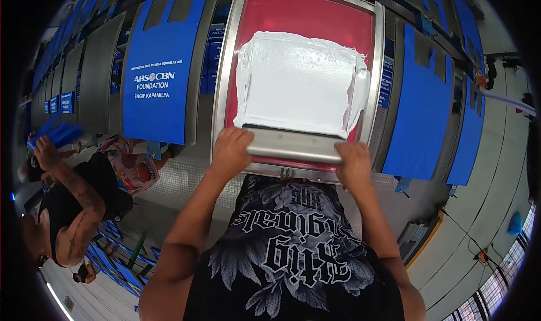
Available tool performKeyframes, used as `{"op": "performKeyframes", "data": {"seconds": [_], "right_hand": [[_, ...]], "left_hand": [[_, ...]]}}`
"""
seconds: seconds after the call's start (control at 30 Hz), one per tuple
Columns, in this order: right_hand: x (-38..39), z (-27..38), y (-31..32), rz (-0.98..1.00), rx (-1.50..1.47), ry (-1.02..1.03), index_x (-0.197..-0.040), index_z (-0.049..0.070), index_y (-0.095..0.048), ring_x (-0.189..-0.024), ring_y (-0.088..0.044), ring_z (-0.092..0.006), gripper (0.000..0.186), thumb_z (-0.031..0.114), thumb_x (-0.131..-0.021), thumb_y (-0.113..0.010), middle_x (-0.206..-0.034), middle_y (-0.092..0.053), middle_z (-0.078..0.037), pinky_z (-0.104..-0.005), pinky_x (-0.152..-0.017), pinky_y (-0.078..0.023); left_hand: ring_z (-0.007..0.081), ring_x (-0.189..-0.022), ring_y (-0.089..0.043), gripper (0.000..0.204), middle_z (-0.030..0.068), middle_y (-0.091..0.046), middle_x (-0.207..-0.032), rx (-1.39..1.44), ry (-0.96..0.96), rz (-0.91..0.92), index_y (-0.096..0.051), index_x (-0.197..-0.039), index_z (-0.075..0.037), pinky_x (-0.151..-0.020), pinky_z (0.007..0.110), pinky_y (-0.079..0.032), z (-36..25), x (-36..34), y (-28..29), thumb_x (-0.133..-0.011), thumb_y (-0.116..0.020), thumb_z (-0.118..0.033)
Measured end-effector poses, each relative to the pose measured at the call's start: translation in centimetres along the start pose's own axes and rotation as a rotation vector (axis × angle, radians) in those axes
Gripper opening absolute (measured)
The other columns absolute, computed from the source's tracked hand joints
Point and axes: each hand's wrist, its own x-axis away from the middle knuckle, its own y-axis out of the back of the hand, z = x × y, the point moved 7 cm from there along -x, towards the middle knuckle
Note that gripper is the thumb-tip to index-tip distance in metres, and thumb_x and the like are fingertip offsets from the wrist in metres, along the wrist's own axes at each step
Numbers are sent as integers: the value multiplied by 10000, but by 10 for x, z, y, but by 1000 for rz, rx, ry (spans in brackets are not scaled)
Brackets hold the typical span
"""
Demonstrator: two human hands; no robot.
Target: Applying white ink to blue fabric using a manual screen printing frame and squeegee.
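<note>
A metal squeegee [294, 145] lies across the near part of a screen printing frame, gripped at both ends. My left hand [231, 151] is closed round its left end, and my right hand [354, 162] is wrapped round its right end. Thick white ink [298, 81] covers the middle of the red screen [304, 10], with ragged ridges along its sides. The screen's metal frame [224, 76] sits directly before me. The squeegee's edge meets the near border of the ink. My palms and some fingertips are hidden behind the bar.
A printed blue bag [155, 115] lies on a metal platen to the left; a blue bag [420, 110] lies on the right, with more beyond. At the left, another person [79, 208] holds a blue bag [59, 134]. A cable [465, 231] trails along the floor at right.
</note>
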Motion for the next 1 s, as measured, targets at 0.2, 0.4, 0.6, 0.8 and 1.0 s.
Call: {"op": "performKeyframes", "data": {"seconds": [0.2, 0.4, 0.6, 0.8, 1.0], "right_hand": [[-148, -71, 22, 34, 287, -14, -1003, 102, -674, -726, -615, -356, 409, 26, -604, -622, -802, -655, -178, -434, -696, -483], [-154, -59, 50, 84, 276, -72, -1001, 122, -673, -767, -636, -357, 322, 88, -689, -600, -820, -649, -199, -450, -713, -505], [-10, -24, -14, 127, 145, -79, -1029, 100, -662, -952, -579, -289, 446, 1, -595, -649, -931, -656, -107, -489, -1020, -334], [-171, -75, 35, 81, 337, -106, -1069, 149, -652, -826, -651, -276, 386, 95, -690, -607, -891, -681, -121, -455, -899, -417], [-127, -46, 47, 69, 251, -48, -1005, 89, -678, -784, -614, -381, 383, 41, -628, -631, -804, -656, -190, -442, -739, -490]], "left_hand": [[326, -793, -634, 275, 149, -664, -819, -163, 88, 49, -690, -883, -97, -762, 416, -493, 52, -157, 2, -637, -737, -210], [326, -838, -637, 312, 150, -671, -869, -108, 118, 107, -684, -924, -84, -767, 423, -489, 60, -174, 19, -677, -746, -263], [333, -747, -609, 268, 150, -650, -797, -30, -22, 25, -677, -864, -70, -730, 439, -472, 7, -25, -3, -602, -641, -26], [326, -768, -647, 301, 145, -671, -800, -121, 99, 16, -693, -885, -101, -714, 419, -507, 63, -188, 10, -650, -764, -275], [318, -897, -621, 295, 151, -664, -899, -183, 157, 218, -691, -943, -89, -823, 438, -456, 46, -141, 21, -698, -735, -249]]}}
